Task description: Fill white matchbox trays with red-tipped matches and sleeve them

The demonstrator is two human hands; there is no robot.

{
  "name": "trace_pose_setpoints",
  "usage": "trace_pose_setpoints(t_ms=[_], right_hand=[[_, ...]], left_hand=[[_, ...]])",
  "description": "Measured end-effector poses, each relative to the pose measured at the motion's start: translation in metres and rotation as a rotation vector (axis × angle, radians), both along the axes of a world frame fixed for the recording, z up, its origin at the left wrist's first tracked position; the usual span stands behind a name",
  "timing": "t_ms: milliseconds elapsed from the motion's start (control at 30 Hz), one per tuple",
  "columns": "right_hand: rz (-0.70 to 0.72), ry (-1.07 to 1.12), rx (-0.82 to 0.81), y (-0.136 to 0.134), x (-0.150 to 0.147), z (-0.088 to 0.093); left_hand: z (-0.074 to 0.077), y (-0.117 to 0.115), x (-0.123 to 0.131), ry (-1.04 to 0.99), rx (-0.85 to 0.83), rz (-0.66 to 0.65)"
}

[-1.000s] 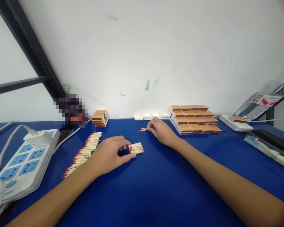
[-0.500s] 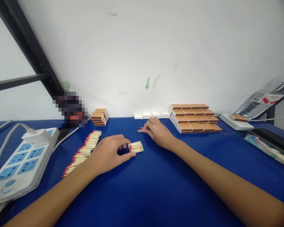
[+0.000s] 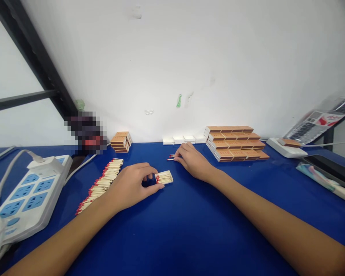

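Observation:
My left hand (image 3: 138, 184) grips a white matchbox tray (image 3: 171, 178) by its left end, thumb at the near side and fingers at the far side. Several red-tipped matches lie inside the tray. Further back, my right hand (image 3: 189, 159) pinches a few matches (image 3: 170, 158) between thumb and fingertips, their red heads pointing left, close to the table. A long row of loose matches (image 3: 107, 176) lies to the left, partly hidden behind my left hand and forearm.
Stacked matchboxes (image 3: 235, 145) stand at the back right, a smaller matchbox stack (image 3: 120, 142) at the back left. White trays (image 3: 178, 140) line the wall. A power strip (image 3: 31, 195) with cables is at left; a phone (image 3: 330, 170), a white device (image 3: 287, 148) and a bottle (image 3: 319, 119) are at right.
The tray in my left hand has shifted very slightly left. My right hand stays almost where it was, with the matches between its fingertips.

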State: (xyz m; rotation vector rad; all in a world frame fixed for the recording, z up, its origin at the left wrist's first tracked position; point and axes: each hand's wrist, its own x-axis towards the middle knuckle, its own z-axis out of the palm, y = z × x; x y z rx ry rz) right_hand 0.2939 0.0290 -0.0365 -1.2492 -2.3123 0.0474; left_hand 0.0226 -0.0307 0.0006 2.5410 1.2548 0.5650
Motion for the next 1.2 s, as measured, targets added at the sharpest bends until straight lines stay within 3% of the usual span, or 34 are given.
trace_pose_setpoints(t_ms=[367, 700, 1200], right_hand=[[0.092, -0.058, 0.138, -0.045, -0.021, 0.029], [0.158, -0.174, 0.311, -0.050, -0.030, 0.021], [0.136, -0.228, 0.327, -0.050, -0.030, 0.020]], left_hand=[[0.001, 0.004, -0.002, -0.014, 0.044, 0.065], [-0.003, 0.002, -0.002, -0.072, 0.038, -0.017], [-0.004, 0.004, -0.002, -0.065, 0.051, -0.021]])
